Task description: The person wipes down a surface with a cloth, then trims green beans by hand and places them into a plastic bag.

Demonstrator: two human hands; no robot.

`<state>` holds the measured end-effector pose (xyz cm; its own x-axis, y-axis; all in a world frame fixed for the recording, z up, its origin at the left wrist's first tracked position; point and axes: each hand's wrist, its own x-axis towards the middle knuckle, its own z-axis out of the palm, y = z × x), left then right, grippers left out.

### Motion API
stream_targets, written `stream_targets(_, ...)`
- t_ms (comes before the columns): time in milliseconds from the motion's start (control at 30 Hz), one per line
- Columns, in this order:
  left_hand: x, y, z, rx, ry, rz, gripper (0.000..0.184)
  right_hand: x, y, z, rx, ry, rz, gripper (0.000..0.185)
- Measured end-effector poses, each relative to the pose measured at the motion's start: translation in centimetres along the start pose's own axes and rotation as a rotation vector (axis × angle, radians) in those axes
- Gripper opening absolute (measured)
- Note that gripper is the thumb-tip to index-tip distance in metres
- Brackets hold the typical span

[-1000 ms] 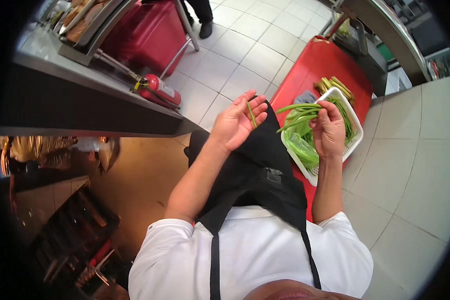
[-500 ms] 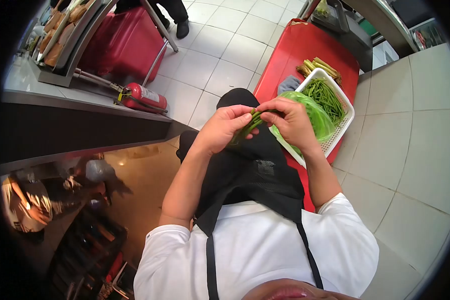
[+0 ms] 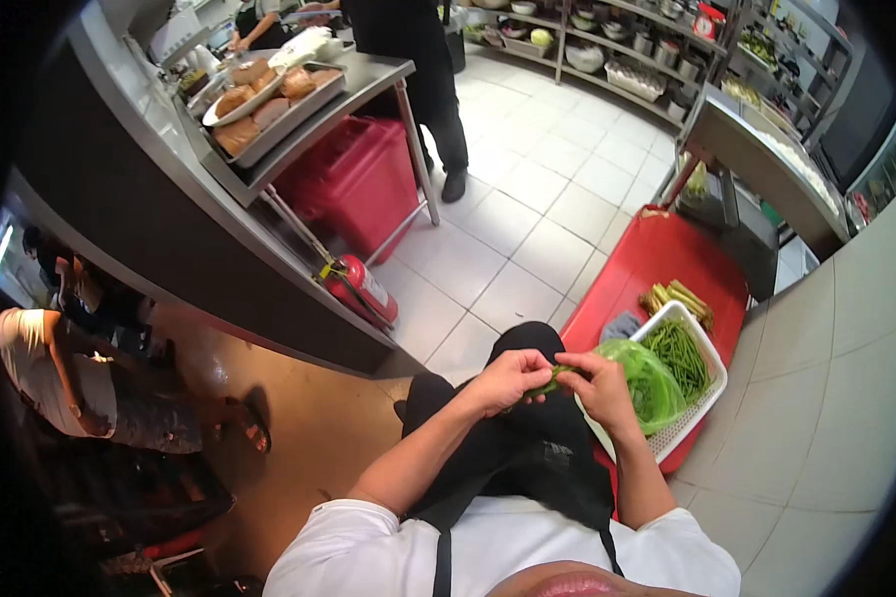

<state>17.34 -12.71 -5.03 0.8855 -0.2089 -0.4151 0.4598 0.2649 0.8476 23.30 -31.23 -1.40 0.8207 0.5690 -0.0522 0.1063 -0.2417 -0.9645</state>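
Over the black apron on my lap, my left hand [image 3: 509, 382] grips a few long green beans [image 3: 553, 382]. My right hand [image 3: 601, 389] pinches the beans near their ends, its fingertips almost meeting those of the left. Close beside my right hand lies a light green plastic bag [image 3: 657, 393] in a white perforated basket [image 3: 721, 381]. A pile of cut green beans [image 3: 679, 355] fills the basket's far part. What the bag contains is hard to make out.
The basket stands on a red bench [image 3: 622, 264], with pale stalks [image 3: 682, 301] and a grey cloth [image 3: 621, 327] behind it. To the left are a fire extinguisher [image 3: 363, 289], a red bin [image 3: 353, 184] and a steel table [image 3: 373, 75]. A person in black [image 3: 398, 80] stands beyond.
The view has tilted up, bringing shelves and the person in black into sight. My hands still hold beans between them and have drawn closer together.
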Motion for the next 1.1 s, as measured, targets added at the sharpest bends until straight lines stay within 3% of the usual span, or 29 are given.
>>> stream_targets(367,-1.1,0.7,-0.7,-0.014,-0.050,0.022,0.017,-0.5,-0.9,0.4,0.115,-0.084,0.039,0.016)
stream_targets(667,-2.4,2.0,-0.5,-0.557,-0.234,0.027,0.039,0.5,0.3,-0.4,0.542,-0.012,0.111,0.013)
stream_targets(700,-2.3,2.1,-0.7,-0.525,-0.318,0.117,0.049,0.6,0.7,-0.4,0.580,0.012,0.096,0.013)
stream_targets(833,-2.5,2.4,-0.5,-0.837,-0.456,0.204,0.056,1.4,1.1,-0.7,0.837,0.093,0.062,0.012)
stream_targets(967,-1.5,1.0,1.3,-0.768,-0.383,0.464,0.049,1.9,1.4,-0.3,1.059,0.214,0.104,0.012)
stream_targets(1067,-0.5,0.2,4.0,-0.422,-0.091,0.603,0.049,1.9,1.2,0.7,1.113,0.263,0.097,0.013)
stream_targets(1100,0.1,-0.4,4.8,-0.477,-0.065,0.635,0.051,1.9,1.3,1.2,1.094,0.277,0.078,0.013)
